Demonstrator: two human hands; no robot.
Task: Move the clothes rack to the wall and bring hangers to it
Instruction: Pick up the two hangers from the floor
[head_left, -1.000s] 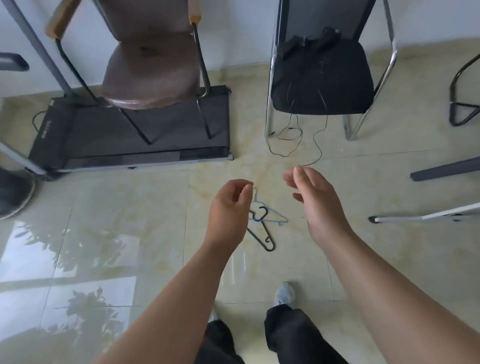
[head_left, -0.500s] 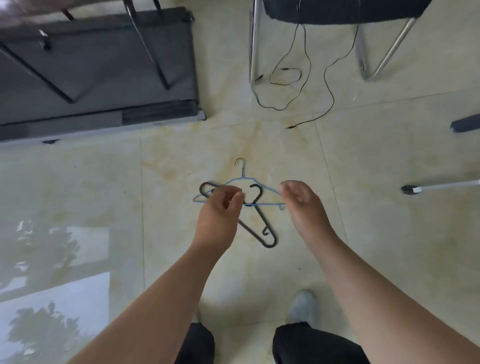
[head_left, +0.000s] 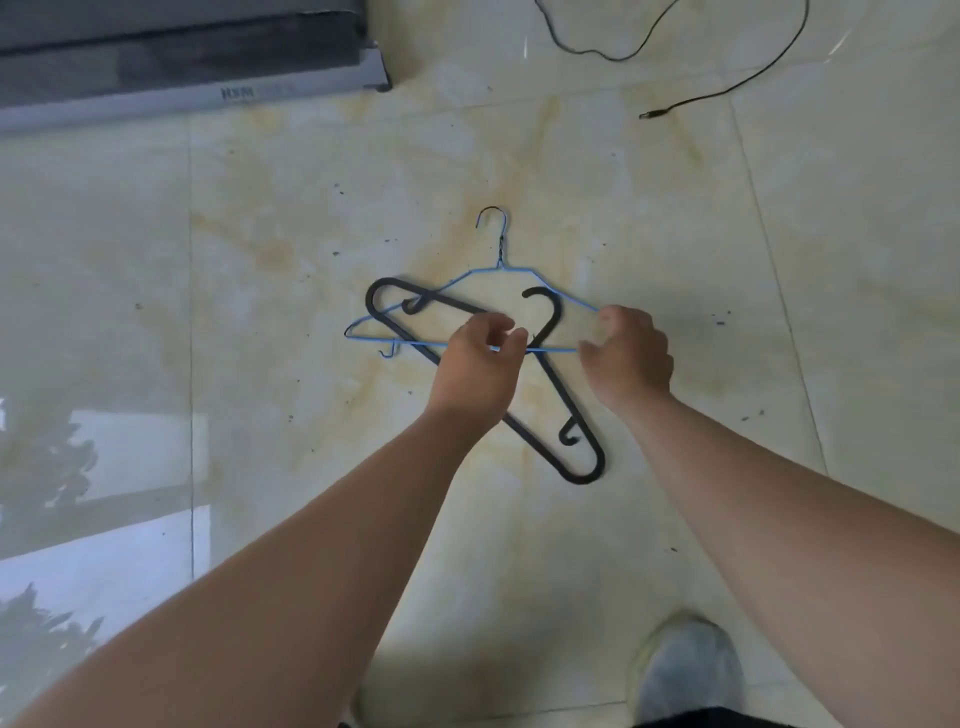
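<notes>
Though blurred, treadmill (head_left: 187, 78) lettering unreadable

Under the fingers (head_left: 506, 343) lie a thin light-blue wire hanger (head_left: 470, 283) and a black plastic hanger (head_left: 563, 400). The floor (head_left: 291, 270) beyond the fingertips is glossy cream tile with yellowish marbling and dark specks. A grey shoe (head_left: 685, 670) shows below the wrists.

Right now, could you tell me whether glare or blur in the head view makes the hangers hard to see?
In the head view, glare with tree reflections covers the floor tiles at lower left, away from the hangers. The blue wire hanger and black hanger read sharply. The left hand and right hand are slightly soft. The shoe is blurred.
</notes>
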